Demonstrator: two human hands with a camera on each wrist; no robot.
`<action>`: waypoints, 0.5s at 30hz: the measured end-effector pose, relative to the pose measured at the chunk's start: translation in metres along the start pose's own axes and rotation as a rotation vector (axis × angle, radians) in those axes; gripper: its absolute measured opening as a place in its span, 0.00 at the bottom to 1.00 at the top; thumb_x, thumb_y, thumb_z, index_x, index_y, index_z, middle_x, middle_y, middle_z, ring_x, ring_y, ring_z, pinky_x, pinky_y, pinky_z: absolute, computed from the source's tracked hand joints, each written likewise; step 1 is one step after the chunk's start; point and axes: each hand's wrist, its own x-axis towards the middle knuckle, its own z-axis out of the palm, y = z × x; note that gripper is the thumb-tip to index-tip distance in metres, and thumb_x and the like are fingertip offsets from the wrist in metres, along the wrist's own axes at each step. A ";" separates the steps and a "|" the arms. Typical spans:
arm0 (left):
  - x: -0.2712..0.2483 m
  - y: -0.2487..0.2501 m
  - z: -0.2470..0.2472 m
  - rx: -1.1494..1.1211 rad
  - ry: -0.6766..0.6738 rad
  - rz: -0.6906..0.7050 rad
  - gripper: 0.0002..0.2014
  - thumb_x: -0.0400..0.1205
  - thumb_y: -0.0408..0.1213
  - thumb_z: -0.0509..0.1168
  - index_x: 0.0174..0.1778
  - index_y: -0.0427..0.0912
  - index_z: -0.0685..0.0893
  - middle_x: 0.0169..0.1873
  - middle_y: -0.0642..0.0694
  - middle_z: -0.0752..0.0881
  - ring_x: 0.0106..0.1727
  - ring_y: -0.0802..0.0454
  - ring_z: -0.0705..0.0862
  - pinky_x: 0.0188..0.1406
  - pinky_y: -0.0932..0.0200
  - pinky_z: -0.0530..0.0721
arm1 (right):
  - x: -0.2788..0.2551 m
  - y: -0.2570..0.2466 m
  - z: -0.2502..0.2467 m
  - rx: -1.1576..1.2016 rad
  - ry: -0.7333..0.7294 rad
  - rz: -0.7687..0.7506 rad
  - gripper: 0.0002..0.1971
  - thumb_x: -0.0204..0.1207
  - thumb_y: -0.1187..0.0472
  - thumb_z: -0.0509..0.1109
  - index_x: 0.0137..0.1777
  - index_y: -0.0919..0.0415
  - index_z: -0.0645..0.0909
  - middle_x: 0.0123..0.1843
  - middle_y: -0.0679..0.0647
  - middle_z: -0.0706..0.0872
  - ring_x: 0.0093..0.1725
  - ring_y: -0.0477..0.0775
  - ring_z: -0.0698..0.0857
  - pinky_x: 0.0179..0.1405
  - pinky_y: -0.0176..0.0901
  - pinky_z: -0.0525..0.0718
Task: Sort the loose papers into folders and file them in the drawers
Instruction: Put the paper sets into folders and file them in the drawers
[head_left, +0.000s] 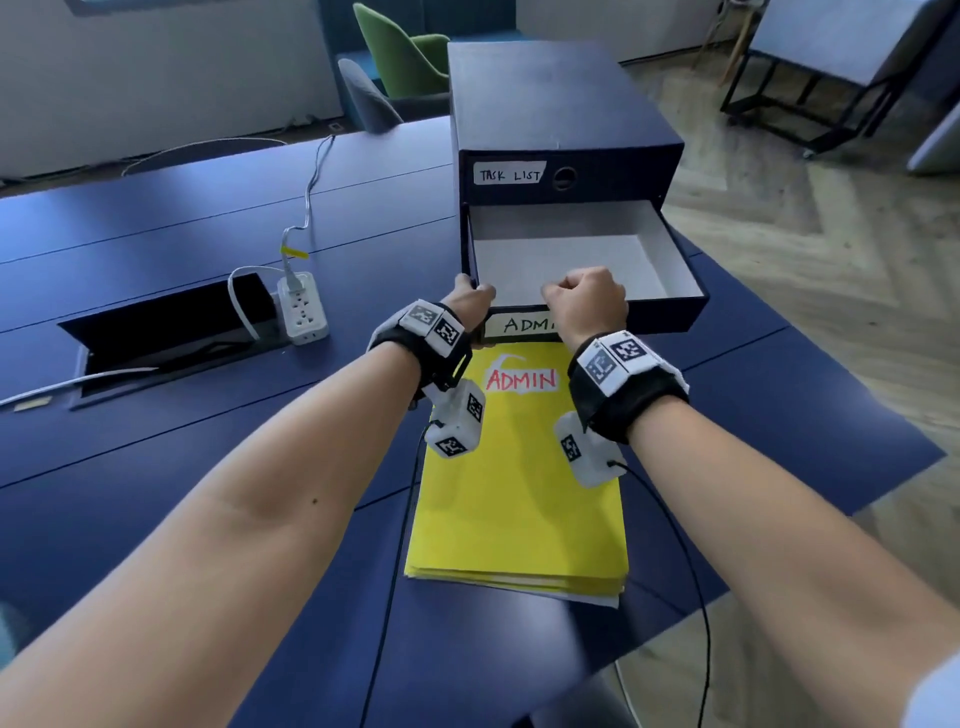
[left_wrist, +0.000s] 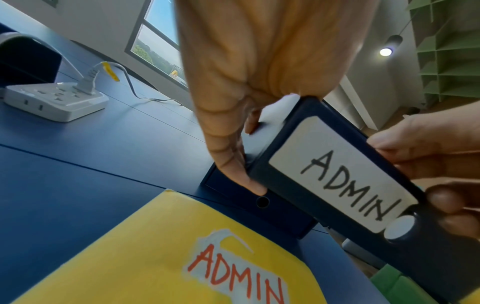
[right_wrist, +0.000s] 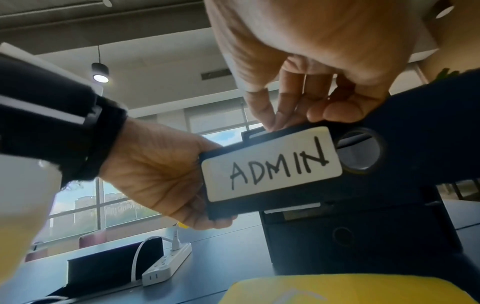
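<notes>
I see the navy drawer cabinet (head_left: 561, 104) on the blue table (head_left: 156, 218), its ADMIN drawer (head_left: 675, 270) pulled out, white inside. My left hand (head_left: 467, 304) grips the drawer's front corner; my right hand (head_left: 587, 301) curls over its front edge. The yellow ADMIN folder (head_left: 519, 493), stuffed with papers, lies flat just before it.

1. Head view looks down and forward, the ADMIN drawer (head_left: 587, 270) at 12 o'clock.
2. Left wrist view sits close, facing its label (left_wrist: 335, 176) at 3 o'clock.
3. Right wrist view looks upward; all share that label.
</notes>
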 end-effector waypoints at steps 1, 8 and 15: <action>-0.002 -0.002 0.001 0.010 -0.018 -0.008 0.09 0.83 0.41 0.51 0.52 0.39 0.62 0.45 0.39 0.72 0.46 0.43 0.76 0.62 0.41 0.79 | -0.004 0.002 0.000 -0.008 0.010 -0.011 0.20 0.73 0.62 0.66 0.21 0.61 0.66 0.25 0.57 0.72 0.35 0.62 0.73 0.31 0.40 0.66; -0.036 -0.011 -0.002 -0.030 -0.126 -0.010 0.17 0.85 0.49 0.52 0.61 0.41 0.60 0.39 0.37 0.77 0.27 0.46 0.81 0.19 0.61 0.81 | -0.021 0.012 0.000 0.023 0.049 -0.026 0.13 0.71 0.62 0.66 0.26 0.62 0.74 0.27 0.59 0.74 0.34 0.64 0.75 0.31 0.41 0.71; -0.039 -0.043 -0.010 0.114 -0.025 -0.116 0.30 0.85 0.53 0.52 0.71 0.30 0.70 0.48 0.33 0.82 0.45 0.43 0.82 0.44 0.54 0.78 | -0.042 0.033 0.002 0.113 0.236 -0.126 0.19 0.74 0.64 0.65 0.24 0.60 0.62 0.37 0.56 0.73 0.35 0.54 0.70 0.32 0.39 0.59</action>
